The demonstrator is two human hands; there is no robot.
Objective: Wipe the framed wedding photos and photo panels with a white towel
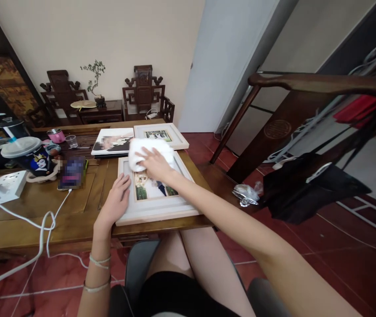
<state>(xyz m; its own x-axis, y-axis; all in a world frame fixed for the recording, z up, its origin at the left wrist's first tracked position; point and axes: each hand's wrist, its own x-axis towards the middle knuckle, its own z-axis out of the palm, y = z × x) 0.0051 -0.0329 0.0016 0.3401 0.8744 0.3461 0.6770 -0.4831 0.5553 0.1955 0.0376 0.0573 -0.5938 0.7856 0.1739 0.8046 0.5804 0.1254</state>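
Note:
A picture frame [161,212] with a pale wooden border lies on the wooden table near its front right edge, a photo behind its front. My right hand [156,164] presses a folded white cloth [138,152] onto the upper part of this frame, fingers spread over the cloth. At the frame's left edge rests my left hand [119,196], its fingers bent over the border and holding it. Behind the cloth lies a second framed photo [174,136]. Left of that is a flat white-edged photo panel [112,140], on top of something dark.
On the left of the table [75,220] are a phone [72,174] on a cable, a power strip [7,187], a lidded cup [31,154], a pink mug [55,135] and a clear cup [72,141]. A wooden chair [273,127] with a black bag [310,189] stands right.

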